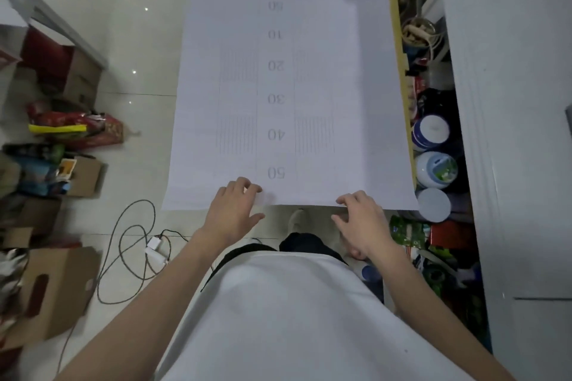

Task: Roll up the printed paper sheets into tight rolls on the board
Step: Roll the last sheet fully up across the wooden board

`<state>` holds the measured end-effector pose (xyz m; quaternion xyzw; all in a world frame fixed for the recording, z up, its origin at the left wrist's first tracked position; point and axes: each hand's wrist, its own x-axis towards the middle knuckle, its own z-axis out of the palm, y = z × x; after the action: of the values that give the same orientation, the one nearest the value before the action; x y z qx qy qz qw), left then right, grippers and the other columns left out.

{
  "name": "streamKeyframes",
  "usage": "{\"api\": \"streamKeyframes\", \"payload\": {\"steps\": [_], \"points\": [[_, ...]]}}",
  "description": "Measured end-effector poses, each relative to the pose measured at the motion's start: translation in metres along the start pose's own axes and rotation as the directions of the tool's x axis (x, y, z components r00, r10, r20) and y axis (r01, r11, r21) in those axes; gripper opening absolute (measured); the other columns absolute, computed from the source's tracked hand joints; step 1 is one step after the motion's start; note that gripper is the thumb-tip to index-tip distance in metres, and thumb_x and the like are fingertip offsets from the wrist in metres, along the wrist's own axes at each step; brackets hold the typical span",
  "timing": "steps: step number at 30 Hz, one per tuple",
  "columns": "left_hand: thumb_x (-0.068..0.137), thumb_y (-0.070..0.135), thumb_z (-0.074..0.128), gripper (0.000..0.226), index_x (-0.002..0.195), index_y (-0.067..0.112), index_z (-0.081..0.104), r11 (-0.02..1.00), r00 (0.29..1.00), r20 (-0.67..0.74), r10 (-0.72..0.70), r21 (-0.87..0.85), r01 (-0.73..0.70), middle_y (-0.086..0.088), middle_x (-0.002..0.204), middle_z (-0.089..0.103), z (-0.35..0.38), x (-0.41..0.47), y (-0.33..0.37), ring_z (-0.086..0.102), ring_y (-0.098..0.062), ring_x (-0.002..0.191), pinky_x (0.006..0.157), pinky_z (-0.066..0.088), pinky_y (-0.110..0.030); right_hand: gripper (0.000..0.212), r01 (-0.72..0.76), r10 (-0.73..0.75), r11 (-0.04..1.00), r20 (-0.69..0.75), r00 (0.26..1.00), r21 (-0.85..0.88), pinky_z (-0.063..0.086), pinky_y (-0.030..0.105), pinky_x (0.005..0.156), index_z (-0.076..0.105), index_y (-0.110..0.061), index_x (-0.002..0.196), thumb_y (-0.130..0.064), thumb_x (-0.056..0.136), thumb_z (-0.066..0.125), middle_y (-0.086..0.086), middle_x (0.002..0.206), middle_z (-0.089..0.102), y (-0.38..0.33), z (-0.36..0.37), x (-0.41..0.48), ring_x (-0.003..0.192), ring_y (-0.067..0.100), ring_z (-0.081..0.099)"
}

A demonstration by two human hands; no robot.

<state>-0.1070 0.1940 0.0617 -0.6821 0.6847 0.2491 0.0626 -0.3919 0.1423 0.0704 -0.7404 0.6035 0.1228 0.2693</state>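
Note:
A long white printed paper sheet (278, 86) lies flat, stretching away from me, with mirrored numbers 10 to 50 showing faintly down its middle and faint hatched blocks either side. It lies on a board whose yellow edge (399, 49) shows along the right side. My left hand (232, 213) rests on the sheet's near edge left of centre, fingers curled onto the paper. My right hand (362, 219) is at the near edge right of centre, fingertips bent down touching it. The edge looks flat, with no roll formed.
Cardboard boxes (52, 291) and colourful bags (74, 127) crowd the tiled floor at left, with a looped cable and charger (154, 244). Jars (433, 167), packets and clutter fill the gap at right beside a white panel (510, 133). My foot (297, 219) stands below the sheet's edge.

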Motion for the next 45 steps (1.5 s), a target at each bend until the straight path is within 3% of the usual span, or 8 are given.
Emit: {"api": "streamKeyframes", "payload": {"steps": [3,7,17,21,27,32,41,45], "points": [[0.073,0.031,0.086,0.046,0.111,0.015,0.065,0.996,1.0,-0.008,0.016,0.084,-0.015,-0.008,0.11,0.059,0.011,0.01,0.005,0.06,-0.03,0.092,0.081,0.047,-0.041,0.045,0.048,-0.046,0.997,0.035,0.998,-0.058,0.033,0.033,0.102,0.055,-0.027,0.129,-0.046,0.089,0.066,-0.001,0.124,0.048,0.013,0.006,0.019,0.117,0.02,0.045],[0.094,0.02,0.065,0.005,0.095,0.018,0.069,0.998,0.997,-0.08,-0.018,0.051,0.022,-0.001,0.099,0.065,0.011,0.018,0.004,0.06,-0.027,0.086,0.079,0.042,-0.037,0.016,0.128,-0.131,0.99,-0.056,0.99,-0.055,0.035,0.034,0.091,0.068,-0.025,0.109,-0.03,0.097,0.059,-0.002,0.112,0.057,0.025,0.01,0.029,0.105,0.023,0.052],[0.101,0.027,0.054,0.01,0.108,0.022,0.061,0.955,0.977,-0.15,-0.154,-0.278,0.108,0.011,0.096,0.066,-0.017,0.047,-0.002,0.057,-0.013,0.089,0.092,0.03,-0.031,0.017,0.159,-0.144,0.983,-0.153,0.978,0.087,0.027,0.03,0.086,0.065,-0.025,0.108,-0.03,0.103,0.05,-0.009,0.103,0.067,0.024,-0.027,0.065,0.096,0.017,0.058],[0.099,0.032,0.058,0.017,0.108,0.018,0.06,0.995,0.95,-0.311,0.022,-0.086,-0.052,0.003,0.103,0.064,-0.02,0.052,-0.01,0.059,-0.023,0.092,0.091,0.034,-0.035,0.012,0.15,-0.117,0.976,-0.2,0.973,0.158,0.028,0.031,0.091,0.058,-0.026,0.112,-0.03,0.102,0.052,-0.009,0.099,0.066,0.023,-0.031,0.088,0.096,0.016,0.056],[0.097,0.033,0.056,0.032,0.12,0.011,0.059,0.99,0.948,-0.288,0.138,0.066,-0.124,-0.006,0.119,0.064,0.001,0.056,-0.034,0.062,-0.029,0.106,0.104,0.038,-0.045,0.015,0.285,-0.244,0.953,-0.305,0.921,0.099,0.028,0.034,0.096,0.068,-0.026,0.106,-0.031,0.1,0.056,-0.006,0.105,0.066,0.035,-0.013,0.106,0.104,0.022,0.057],[0.1,0.03,0.047,0.03,0.115,0.01,0.064,0.985,0.936,-0.317,0.155,0.127,-0.12,-0.012,0.112,0.06,0.006,0.059,-0.04,0.059,-0.035,0.096,0.094,0.042,-0.048,0.046,0.393,-0.406,0.914,-0.183,0.895,-0.102,0.029,0.045,0.102,0.068,-0.03,0.121,-0.061,0.091,0.053,0.005,0.128,0.055,0.059,-0.009,0.099,0.121,0.027,0.049],[0.094,0.033,0.066,0.038,0.122,0.011,0.055,0.995,0.979,-0.177,0.099,0.035,-0.094,-0.01,0.115,0.06,-0.005,0.067,-0.054,0.062,-0.036,0.079,0.07,0.049,-0.044,0.028,0.339,-0.323,0.941,-0.263,0.909,0.017,0.019,0.031,0.095,0.057,-0.024,0.116,-0.045,0.099,0.053,-0.007,0.102,0.066,0.053,-0.022,0.112,0.097,0.015,0.058],[0.1,0.039,0.051,0.031,0.11,0.011,0.061,0.993,0.964,-0.242,0.112,-0.013,-0.118,-0.007,0.099,0.065,-0.01,0.079,-0.06,0.062,-0.035,0.073,0.067,0.046,-0.039,0.029,0.33,-0.338,0.941,-0.266,0.903,-0.077,0.02,0.034,0.096,0.061,-0.028,0.114,-0.048,0.101,0.045,-0.009,0.105,0.064,0.049,-0.029,0.125,0.101,0.016,0.057]]}}
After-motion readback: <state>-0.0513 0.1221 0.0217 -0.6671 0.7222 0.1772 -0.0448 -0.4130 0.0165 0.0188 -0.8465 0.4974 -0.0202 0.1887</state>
